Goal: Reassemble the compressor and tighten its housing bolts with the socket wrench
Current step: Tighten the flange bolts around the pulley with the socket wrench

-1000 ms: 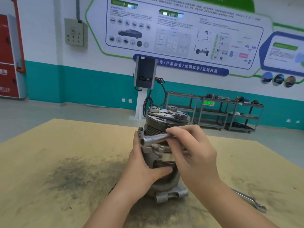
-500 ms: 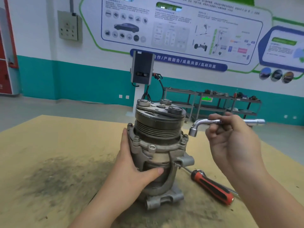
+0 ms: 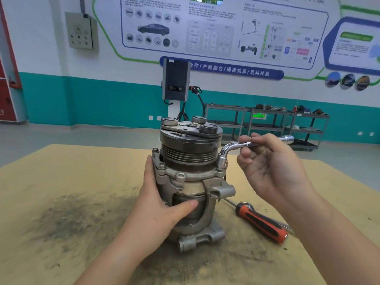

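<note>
Lowered chrome L-shaped socket wrench (image 3: 242, 146), pinched in right hand (image 3: 273, 167), onto right-side bolt; left hand (image 3: 162, 206) grips grey metal compressor (image 3: 191, 182). Seat squarely before turning.

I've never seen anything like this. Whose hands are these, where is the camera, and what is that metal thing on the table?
The camera sits on a person's head, looking down at their own hands. The metal thing is a compressor, standing upright on a dusty tan table. The left hand wraps around its body to steady it. The right hand grips a bent socket wrench, whose lower end sits on a housing bolt at the compressor's right edge. A screwdriver with an orange-and-black handle lies on the table beside it.
</note>
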